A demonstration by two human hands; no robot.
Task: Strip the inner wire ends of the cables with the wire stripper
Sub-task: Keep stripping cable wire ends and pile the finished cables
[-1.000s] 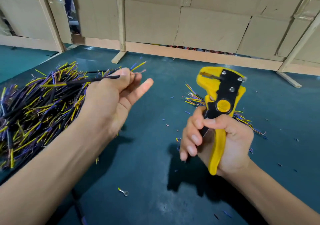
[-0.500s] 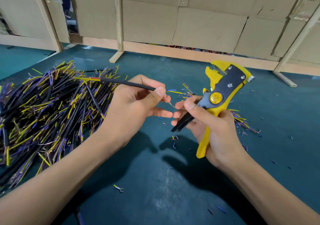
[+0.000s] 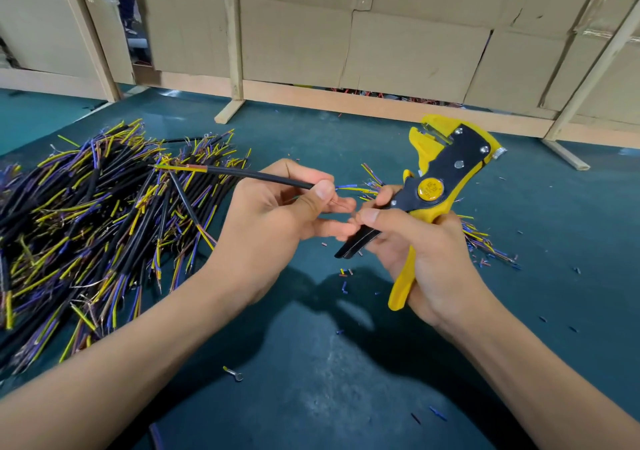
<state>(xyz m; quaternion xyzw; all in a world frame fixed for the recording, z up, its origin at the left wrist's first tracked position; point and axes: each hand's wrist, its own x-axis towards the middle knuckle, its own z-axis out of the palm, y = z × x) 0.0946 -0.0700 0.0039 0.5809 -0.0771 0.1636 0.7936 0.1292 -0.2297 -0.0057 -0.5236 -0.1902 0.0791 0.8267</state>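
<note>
My left hand [image 3: 277, 214] pinches a black cable [image 3: 256, 174] between thumb and fingers; its blue and yellow inner wires stick out to the right past the thumb. My right hand [image 3: 422, 255] grips the yellow and black wire stripper [image 3: 436, 179] by its handles, jaws pointing up and away. The fingertips of both hands meet between the cable end and the stripper's black handle. A large pile of black cables [image 3: 86, 228] with yellow and blue inner wires lies at the left.
A smaller bunch of cables [image 3: 485, 242] lies behind my right hand. Cut insulation bits [image 3: 344, 276] dot the teal table [image 3: 311, 380]. A small metal ring terminal [image 3: 235, 374] lies near the front. Cardboard panels on wooden frames [image 3: 346, 51] close the far side.
My left hand has lifted one cable from the pile and brought it to the middle. My right hand has tilted the stripper and moved it in, so the fingertips of both hands meet.
</note>
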